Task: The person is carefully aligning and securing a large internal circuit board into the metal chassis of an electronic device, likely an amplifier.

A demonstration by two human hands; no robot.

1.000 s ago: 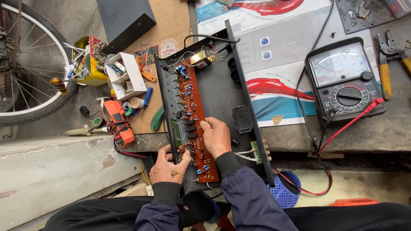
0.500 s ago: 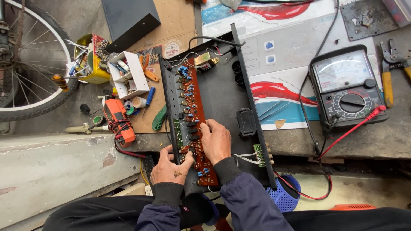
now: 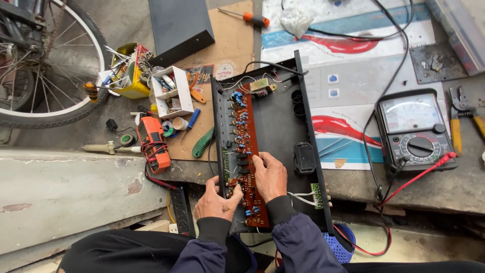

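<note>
A long brown circuit board (image 3: 245, 136) studded with blue and black parts lies inside an open black metal chassis (image 3: 275, 121) in front of me. My left hand (image 3: 216, 201) grips the chassis's left edge beside the board's near end. My right hand (image 3: 270, 177) rests on the board's near part, fingers pressing down on it. A small transformer (image 3: 262, 86) sits at the chassis's far end. A small green board (image 3: 317, 194) on white wires lies near the right wall.
An analogue multimeter (image 3: 414, 131) with a red probe lead (image 3: 422, 172) sits at the right, pliers (image 3: 462, 119) beyond it. An orange tool (image 3: 154, 144), a white parts box (image 3: 172, 91), a green-handled tool (image 3: 203, 142) and a bicycle wheel (image 3: 48, 60) crowd the left. A screwdriver (image 3: 250, 18) lies far back.
The camera view has tilted a little, so everything sits lower in the picture. Both hands stay at the board's near end, with the right fingers shifting slightly on it.
</note>
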